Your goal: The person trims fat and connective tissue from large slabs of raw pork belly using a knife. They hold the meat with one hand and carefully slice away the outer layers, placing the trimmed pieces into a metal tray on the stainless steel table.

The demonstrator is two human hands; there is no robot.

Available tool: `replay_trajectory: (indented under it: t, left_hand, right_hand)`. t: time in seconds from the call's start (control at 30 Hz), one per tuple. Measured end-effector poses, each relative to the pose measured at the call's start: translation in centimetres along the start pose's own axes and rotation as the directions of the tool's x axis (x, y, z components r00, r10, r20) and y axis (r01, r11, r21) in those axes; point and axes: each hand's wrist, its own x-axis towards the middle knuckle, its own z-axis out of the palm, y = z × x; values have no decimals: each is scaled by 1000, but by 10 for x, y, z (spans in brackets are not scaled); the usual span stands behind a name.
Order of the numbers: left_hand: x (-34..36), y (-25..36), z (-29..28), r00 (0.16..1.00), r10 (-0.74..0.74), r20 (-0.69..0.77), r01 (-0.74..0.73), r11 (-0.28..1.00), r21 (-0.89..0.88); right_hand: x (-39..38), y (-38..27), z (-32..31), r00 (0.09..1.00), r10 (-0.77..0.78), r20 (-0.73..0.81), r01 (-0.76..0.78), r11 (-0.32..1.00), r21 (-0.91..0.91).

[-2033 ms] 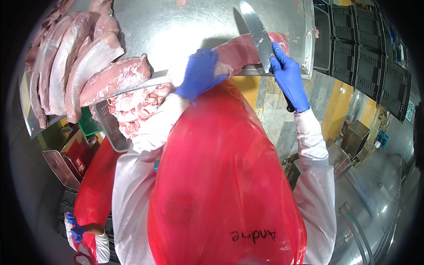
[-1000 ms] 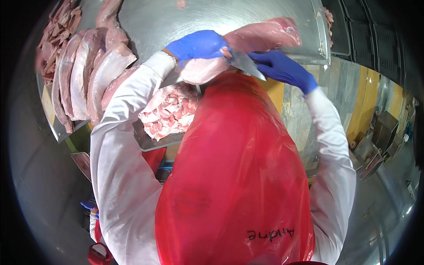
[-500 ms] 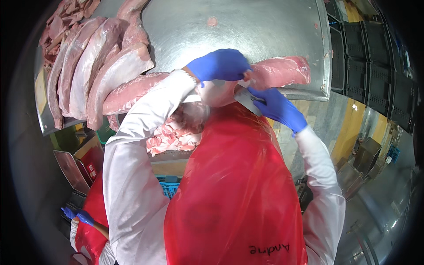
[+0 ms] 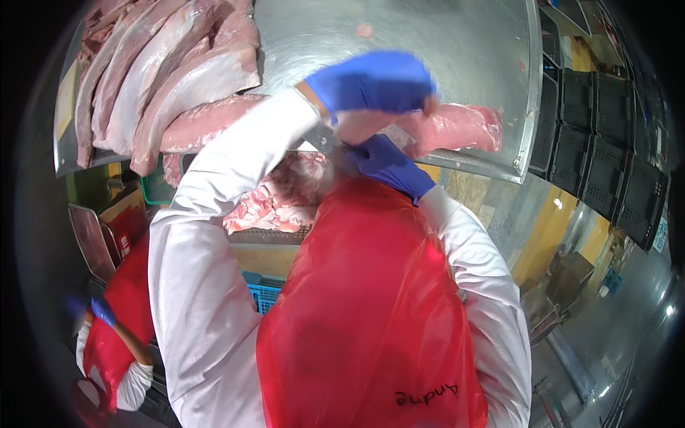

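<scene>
Gripping glossy pink meat, blue-gloved fingers, flat steel table

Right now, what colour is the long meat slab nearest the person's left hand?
Pink with whitish patches; the long meat slab shows best in the head view.

The white-sleeved left arm bent from the lower left toward the upper centre, its wrist partly bare, the blurred blue-gloved left hand curled just above the gripping, gloved right hand, whose arm slanted up from the lower right.
</scene>
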Motion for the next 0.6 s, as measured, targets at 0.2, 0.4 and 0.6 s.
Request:
replay_trajectory:
  t: [0.2, 0.4, 0.6]
  left_hand:
    - [-91, 83, -93, 756, 112, -645, 91, 958, 272]
    - [-325, 58, -33, 181, 139, -974, 851, 474, 226]
    - [-425, 14, 296, 148, -956, -254, 956, 73, 283]
  right_hand:
    - [-69, 13, -68, 976, 219, 18, -219, 963, 158]
    - [-145, 40, -119, 876, 360, -320, -205, 880, 428]
    - [-189, 130, -59, 895, 305, -325, -264, 950, 166]
